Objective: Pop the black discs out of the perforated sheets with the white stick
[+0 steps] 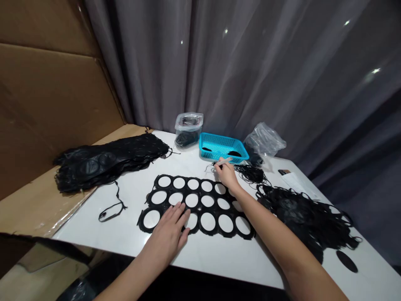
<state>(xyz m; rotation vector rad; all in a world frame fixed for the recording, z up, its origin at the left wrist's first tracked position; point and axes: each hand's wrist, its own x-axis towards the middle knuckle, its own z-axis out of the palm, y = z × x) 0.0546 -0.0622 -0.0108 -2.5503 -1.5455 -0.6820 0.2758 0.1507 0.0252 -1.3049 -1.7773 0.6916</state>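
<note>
A black sheet [199, 208] with rows of large round holes lies flat on the white table. My left hand [171, 228] rests palm down on its near left part, fingers stretched out, covering some of the holes. Over the sheet's far right edge, my right hand [226, 172] is closed on a pale, pen-like tool [224, 161]; its exact kind is unclear. Just beyond that hand stands a blue plastic basket [205, 137] with a few black pieces inside. Thin black strands [250, 173] lie beside the right hand.
A stack of black sheets [109, 161] lies at the left by a cardboard box [53, 96]. Behind are a clear tub [189, 127] and a plastic bag [266, 140]. Black cut-out scraps [300, 213] and a black disc [346, 261] lie at right. A grey curtain [225, 75] hangs behind.
</note>
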